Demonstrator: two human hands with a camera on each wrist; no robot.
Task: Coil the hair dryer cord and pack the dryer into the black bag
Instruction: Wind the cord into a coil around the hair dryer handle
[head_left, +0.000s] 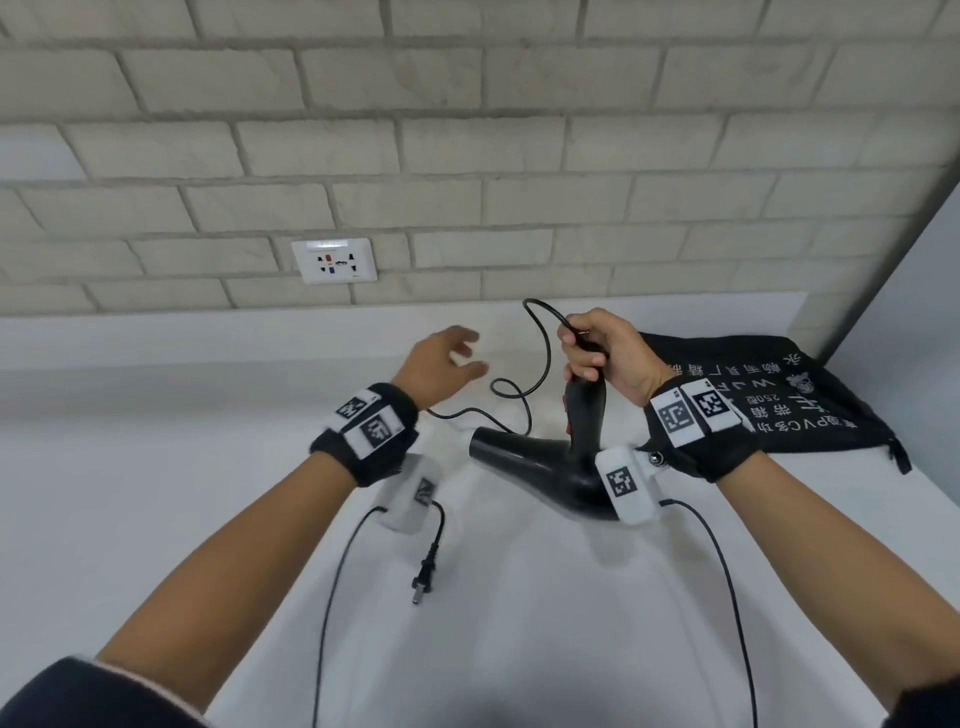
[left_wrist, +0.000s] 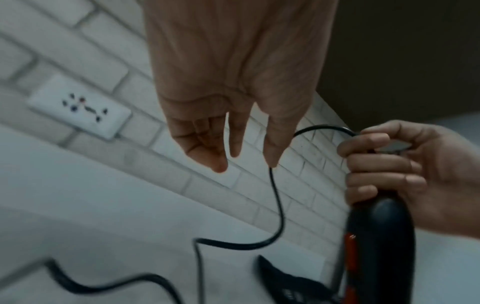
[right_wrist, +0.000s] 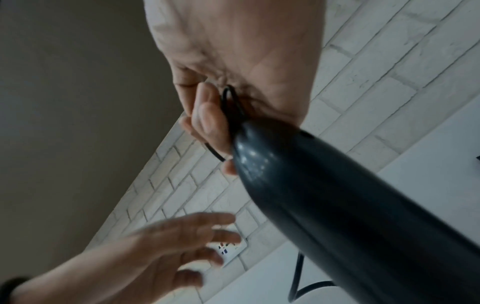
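Note:
My right hand (head_left: 602, 353) grips the top of the black hair dryer's (head_left: 545, 462) handle, with the cord end held against it; the dryer (right_wrist: 324, 205) hangs handle-up, nozzle pointing left. The black cord (head_left: 540, 358) loops out of that fist, curls over the white counter and ends in a plug (head_left: 423, 571) lying near my left forearm. My left hand (head_left: 447, 364) hovers open to the left of the cord loop, fingers spread and holding nothing; in the left wrist view the cord (left_wrist: 278, 205) passes just behind the fingertips (left_wrist: 221, 164). The black bag (head_left: 779, 400) lies flat behind my right wrist.
A white wall socket (head_left: 335, 260) sits in the brick wall above the counter (head_left: 156, 493). A grey wall panel (head_left: 909, 338) bounds the counter on the right. Thin camera cables (head_left: 727, 571) hang from both wrists.

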